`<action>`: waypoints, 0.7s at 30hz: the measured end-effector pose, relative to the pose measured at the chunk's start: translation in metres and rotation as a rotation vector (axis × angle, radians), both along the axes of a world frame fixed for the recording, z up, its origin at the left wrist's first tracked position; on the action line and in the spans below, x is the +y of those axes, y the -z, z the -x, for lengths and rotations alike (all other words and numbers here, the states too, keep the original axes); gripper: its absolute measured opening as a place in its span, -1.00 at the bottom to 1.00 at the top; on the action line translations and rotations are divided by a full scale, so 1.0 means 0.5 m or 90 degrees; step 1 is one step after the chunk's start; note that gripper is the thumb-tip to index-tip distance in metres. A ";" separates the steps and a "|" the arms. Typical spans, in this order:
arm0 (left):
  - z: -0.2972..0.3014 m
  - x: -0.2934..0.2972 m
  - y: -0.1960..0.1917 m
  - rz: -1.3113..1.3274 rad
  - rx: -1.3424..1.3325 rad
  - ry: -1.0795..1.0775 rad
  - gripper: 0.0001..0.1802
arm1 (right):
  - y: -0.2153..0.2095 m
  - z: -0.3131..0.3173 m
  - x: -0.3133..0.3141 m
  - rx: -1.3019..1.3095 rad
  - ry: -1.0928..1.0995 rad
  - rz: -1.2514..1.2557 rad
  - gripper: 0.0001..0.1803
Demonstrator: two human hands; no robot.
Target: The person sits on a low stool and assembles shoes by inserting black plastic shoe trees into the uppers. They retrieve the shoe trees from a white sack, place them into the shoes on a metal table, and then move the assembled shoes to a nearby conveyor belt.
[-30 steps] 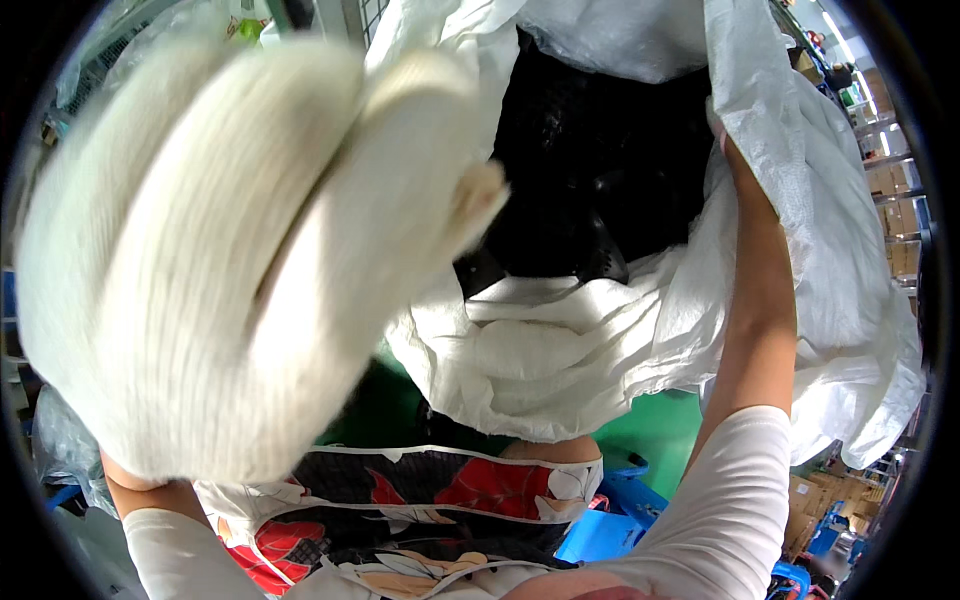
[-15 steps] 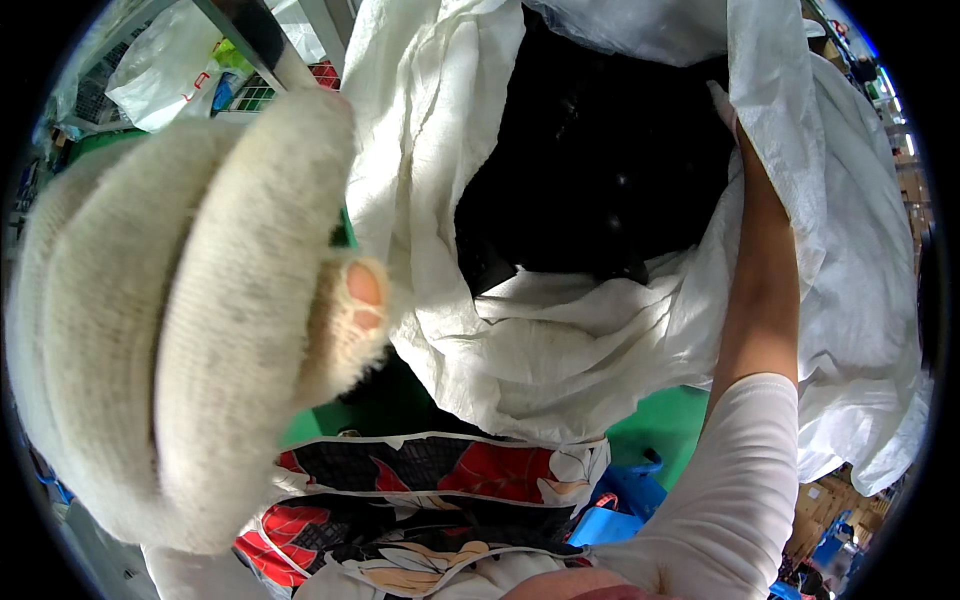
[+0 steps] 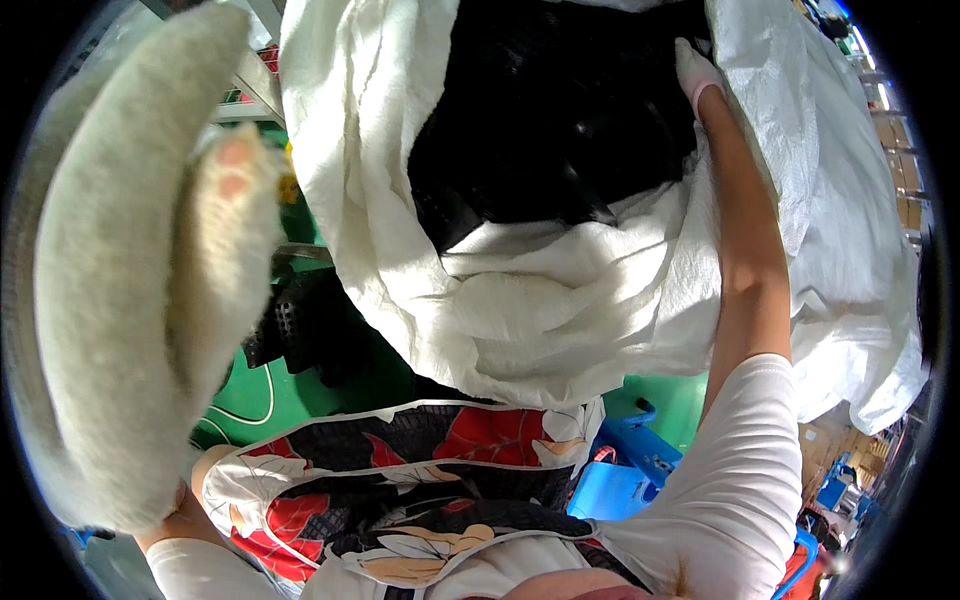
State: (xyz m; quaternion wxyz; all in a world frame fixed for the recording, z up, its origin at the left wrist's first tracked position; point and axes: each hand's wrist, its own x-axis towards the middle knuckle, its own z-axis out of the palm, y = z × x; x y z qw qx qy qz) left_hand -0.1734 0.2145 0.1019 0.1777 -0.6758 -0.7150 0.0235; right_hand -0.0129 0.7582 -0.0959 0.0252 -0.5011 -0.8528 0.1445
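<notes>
My left hand [image 3: 120,280], in a white knitted glove, looms large and blurred at the left, close to the camera. Its fingers are long and side by side, with the thumb apart from them; skin shows through holes at the thumb tip. I see nothing in it. A big white woven sack [image 3: 540,310] gapes in front of me, its rim folded and crumpled. Shiny black pieces [image 3: 560,120] fill its mouth, too dark to make out. My right hand [image 3: 698,75], in a pale glove, reaches in along the sack's right inner side beside them, fingers extended and seemingly holding nothing.
Beneath the sack is a green floor [image 3: 665,408] with a white cable [image 3: 262,405]. Black mesh-like things [image 3: 300,325] lie left of the sack. A blue stool-like object [image 3: 615,485] stands near my right side. A metal frame [image 3: 258,85] rises behind my left hand; cardboard boxes [image 3: 825,450] sit at the right.
My left hand has shifted up and left, its thumb swinging upward. My right hand now shows more fully, with the sack's flap farther to its right. The sack appears higher and farther left in view.
</notes>
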 end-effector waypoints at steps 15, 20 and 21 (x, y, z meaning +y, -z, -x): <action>-0.048 0.074 -0.016 -0.227 0.195 0.201 -0.75 | -0.082 -0.022 -0.162 -0.001 -0.176 0.126 -0.21; -0.082 0.102 0.036 -0.336 0.234 0.024 -0.84 | -0.089 -0.024 -0.160 0.005 -0.111 0.102 -0.34; -0.071 0.104 0.028 -0.396 0.275 0.065 -0.86 | -0.091 -0.033 -0.156 0.032 -0.132 0.119 -0.36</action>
